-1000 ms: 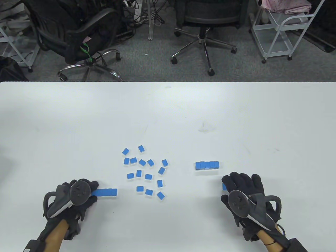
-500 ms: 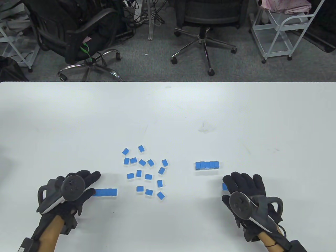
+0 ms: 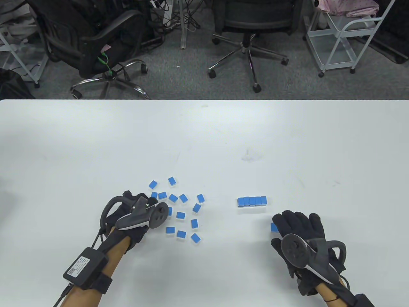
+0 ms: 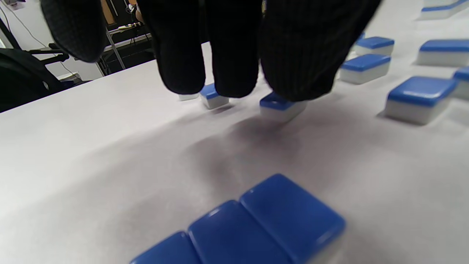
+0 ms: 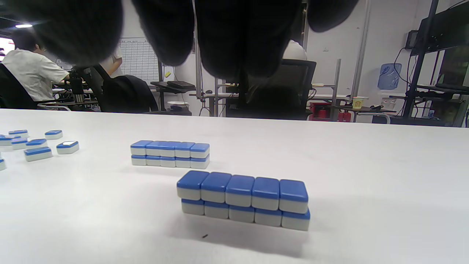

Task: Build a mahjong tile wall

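Left hand: your left hand (image 3: 134,220) sits at lower left of centre in the table view, at the left edge of the loose tiles; the tracker hides its fingers there. In the left wrist view its fingers (image 4: 183,47) hang straight down, side by side, with the tips just above two tiles — nothing is held.

Right hand: your right hand (image 3: 298,228) lies at lower right of the table view, fingers spread flat and relaxed, covering most of the near wall so that only a blue corner shows at its left edge.

Loose tiles: the scattered tiles (image 3: 181,215) lie blue side up, low in the frame and left of centre, each apart from its neighbours.

Short row: three joined tiles (image 4: 238,231) fill the bottom of the left wrist view; the table view hides them under your left hand.

Near wall: the near wall (image 5: 243,200) — five tiles long, two high — stands at the centre of the right wrist view.

Far wall: the far wall (image 3: 252,201), equally two-tiered, stands right of centre, just above your right hand.

Table: the white table (image 3: 204,134) carries all tiles.
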